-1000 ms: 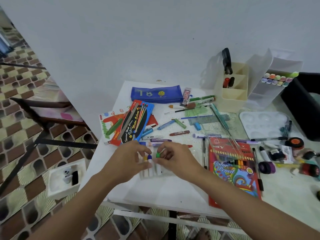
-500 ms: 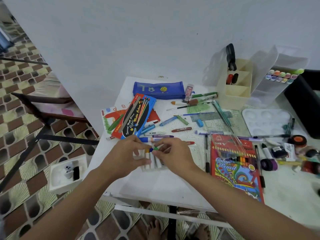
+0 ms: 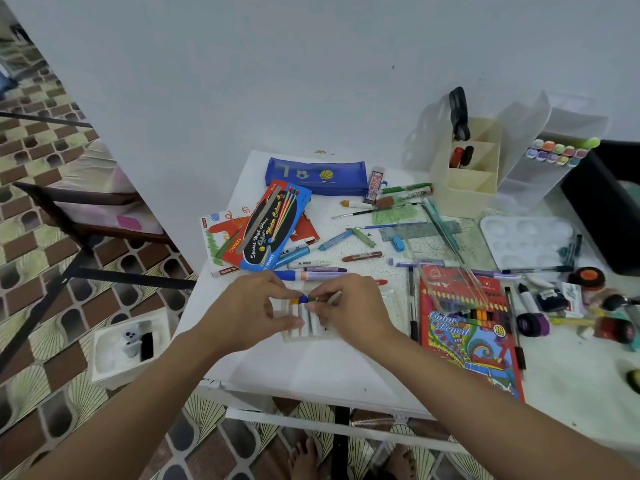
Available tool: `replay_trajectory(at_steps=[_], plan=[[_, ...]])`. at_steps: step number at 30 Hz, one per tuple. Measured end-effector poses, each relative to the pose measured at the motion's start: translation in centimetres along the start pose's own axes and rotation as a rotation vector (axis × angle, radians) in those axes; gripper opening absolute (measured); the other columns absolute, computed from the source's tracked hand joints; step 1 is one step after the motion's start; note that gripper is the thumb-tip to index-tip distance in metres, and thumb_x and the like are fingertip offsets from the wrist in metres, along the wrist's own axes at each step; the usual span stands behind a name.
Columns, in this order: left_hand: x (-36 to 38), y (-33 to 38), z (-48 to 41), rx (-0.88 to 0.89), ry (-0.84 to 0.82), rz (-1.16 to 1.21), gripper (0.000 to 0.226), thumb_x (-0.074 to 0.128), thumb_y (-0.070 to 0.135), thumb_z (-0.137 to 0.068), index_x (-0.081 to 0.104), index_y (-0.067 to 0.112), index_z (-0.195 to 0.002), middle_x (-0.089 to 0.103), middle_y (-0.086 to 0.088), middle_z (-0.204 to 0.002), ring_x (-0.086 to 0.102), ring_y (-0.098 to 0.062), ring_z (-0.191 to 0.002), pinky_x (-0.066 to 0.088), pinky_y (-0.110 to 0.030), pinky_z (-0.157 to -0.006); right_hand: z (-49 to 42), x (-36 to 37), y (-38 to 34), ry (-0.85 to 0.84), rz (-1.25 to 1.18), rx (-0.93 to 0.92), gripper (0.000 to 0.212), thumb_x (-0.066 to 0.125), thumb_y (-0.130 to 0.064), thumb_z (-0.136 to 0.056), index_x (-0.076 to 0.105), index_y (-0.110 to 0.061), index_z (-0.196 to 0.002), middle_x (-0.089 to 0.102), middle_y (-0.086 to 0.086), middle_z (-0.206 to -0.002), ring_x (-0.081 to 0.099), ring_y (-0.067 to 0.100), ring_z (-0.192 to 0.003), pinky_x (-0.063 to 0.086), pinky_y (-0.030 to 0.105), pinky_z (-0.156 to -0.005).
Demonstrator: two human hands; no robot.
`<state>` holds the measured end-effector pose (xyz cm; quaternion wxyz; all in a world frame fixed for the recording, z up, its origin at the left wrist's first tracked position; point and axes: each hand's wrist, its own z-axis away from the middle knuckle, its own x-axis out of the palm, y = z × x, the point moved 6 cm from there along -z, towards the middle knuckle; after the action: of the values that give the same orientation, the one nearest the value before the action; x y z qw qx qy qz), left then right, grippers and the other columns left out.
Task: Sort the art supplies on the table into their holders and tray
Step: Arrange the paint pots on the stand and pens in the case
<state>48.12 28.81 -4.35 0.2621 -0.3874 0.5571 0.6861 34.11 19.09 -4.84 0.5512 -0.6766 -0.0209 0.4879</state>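
White box, on the floor left of the table, holding a small white figure and a dark object.

Water-colour box, blue and red, lying slantwise at the table's left rear.

Left hand, over the table's near-left part. The forefinger curls to the cap end of the white tubes and the thumb lies at their near end, so the set is held between them; the other fingers are loosely bent.

The white tubes are short, plain white cylinders with yellow, blue and green caps, lying side by side and touching in a shallow clear tray between the two hands. Their long axes run from the near table edge toward the wall, caps pointing away from the person.

Right hand, just right of the tray. Thumb and forefinger are curled and pinch the green-capped tube at its cap; the remaining fingers are bent above the tray.

Colour-pencil box, red, right of the right hand, long axis toward the wall.

Cream holder, at the rear by the wall, with black scissors upright in it.

White palette, at the far right.
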Motion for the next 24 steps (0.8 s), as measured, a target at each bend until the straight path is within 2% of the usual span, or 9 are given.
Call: replay_trajectory(at_steps=[3, 7, 10, 15, 17, 21, 24], plan=[[0.1, 0.2, 0.0, -0.036, -0.03, -0.01, 0.056, 0.08, 0.061, -0.068, 0.07, 0.04, -0.12, 0.058, 0.018, -0.105, 0.06, -0.005, -0.075, 0.041, -0.012, -0.068, 0.2, 0.1, -0.3, -0.008, 0.029, -0.055, 0.007, 0.08, -0.028, -0.084, 0.082, -0.023, -0.088, 0.072, -0.003, -0.065, 0.066, 0.012, -0.057, 0.056, 0.033, -0.066], [0.5, -0.1, -0.3, -0.082, -0.054, -0.047, 0.06, 0.078, 0.065, -0.067, 0.07, 0.041, -0.121, 0.054, 0.02, -0.104, 0.053, -0.001, -0.079, 0.036, -0.016, -0.066, 0.5, 0.5, -1.0, -0.001, 0.157, -0.215, 0.017, 0.077, -0.032, -0.086, 0.078, -0.02, -0.075, 0.065, -0.003, -0.066, 0.058, 0.015, -0.062, 0.05, 0.038, -0.065], [0.6, -0.4, -0.6, -0.113, -0.069, -0.041, 0.06, 0.078, 0.066, -0.065, 0.072, 0.04, -0.118, 0.052, 0.018, -0.1, 0.049, -0.001, -0.081, 0.034, -0.02, -0.066, 0.7, 0.4, -0.9, -0.001, 0.141, -0.289, 0.014, 0.077, -0.025, -0.087, 0.081, -0.014, -0.081, 0.064, 0.004, -0.073, 0.058, 0.018, -0.065, 0.049, 0.038, -0.065], [0.2, 0.1, -1.0, -0.114, -0.075, -0.059, 0.057, 0.081, 0.062, -0.063, 0.072, 0.042, -0.116, 0.049, 0.014, -0.09, 0.048, -0.007, -0.084, 0.038, -0.026, -0.067, 0.6, 0.0, -0.1, -0.149, 0.182, -0.323, 0.019, 0.077, -0.02, -0.085, 0.078, -0.006, -0.099, 0.058, -0.004, -0.104, 0.06, 0.014, -0.091, 0.051, 0.03, -0.085], [0.3, 0.2, -1.1, -0.112, -0.094, -0.079, 0.056, 0.08, 0.062, -0.065, 0.072, 0.042, -0.116, 0.052, 0.013, -0.089, 0.05, -0.01, -0.085, 0.041, -0.028, -0.07, 0.6, 0.0, -0.3, -0.183, 0.237, -0.349, 0.019, 0.077, -0.021, -0.085, 0.078, -0.006, -0.097, 0.057, -0.004, -0.105, 0.059, 0.013, -0.092, 0.048, 0.029, -0.085], [0.5, 0.3, -1.3, -0.1, -0.118, -0.09, 0.054, 0.078, 0.063, -0.067, 0.074, 0.04, -0.115, 0.055, 0.013, -0.084, 0.052, -0.011, -0.082, 0.037, -0.026, -0.067, 0.3, 0.1, -0.7, -0.229, 0.333, -0.353, 0.016, 0.075, -0.023, -0.086, 0.077, -0.007, -0.089, 0.057, -0.002, -0.106, 0.059, 0.016, -0.09, 0.046, 0.029, -0.082], [0.8, 0.2, -1.3, -0.087, -0.142, -0.126, 0.053, 0.075, 0.065, -0.07, 0.073, 0.038, -0.115, 0.056, 0.015, -0.087, 0.052, -0.01, -0.084, 0.036, -0.025, -0.068, 0.0, 0.3, -1.0, -0.254, 0.401, -0.338, 0.019, 0.073, -0.026, -0.087, 0.076, -0.007, -0.09, 0.056, 0.0, -0.106, 0.058, 0.018, -0.09, 0.046, 0.033, -0.082]])
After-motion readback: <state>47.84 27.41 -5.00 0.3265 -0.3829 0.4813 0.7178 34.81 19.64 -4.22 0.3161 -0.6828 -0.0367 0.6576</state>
